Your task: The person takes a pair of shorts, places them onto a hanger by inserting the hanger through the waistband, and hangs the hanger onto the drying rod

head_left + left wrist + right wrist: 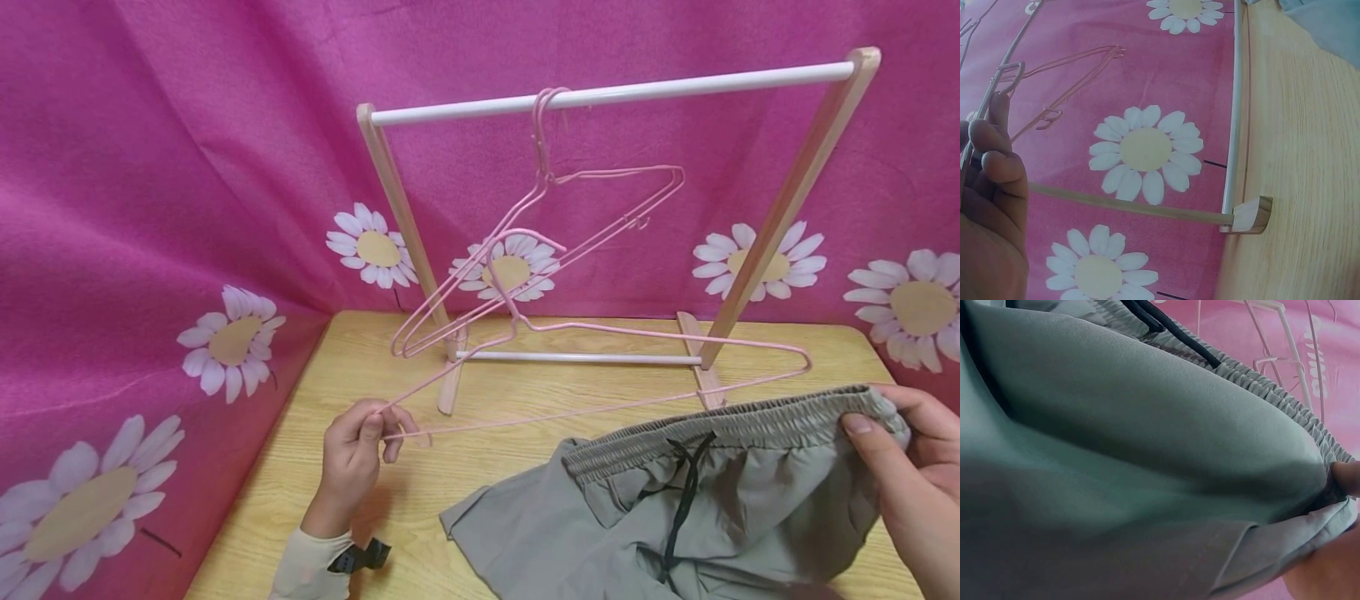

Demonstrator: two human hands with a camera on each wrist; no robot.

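My left hand pinches the left corner of a pink wire hanger and holds it up over the table, its hook pointing up. In the left wrist view the curled fingers grip the wire. On the right, my right hand grips one end of the elastic waistband of grey-green shorts, thumb in front. A black drawstring hangs from the waistband's middle. The shorts' lower part drapes over the table and runs out of the head view. In the right wrist view the shorts fill most of the picture.
A small rack with a white top bar and wooden legs stands at the table's back. Two more pink hangers hang from its bar. Pink cloth with daisies encloses the wood-grain table.
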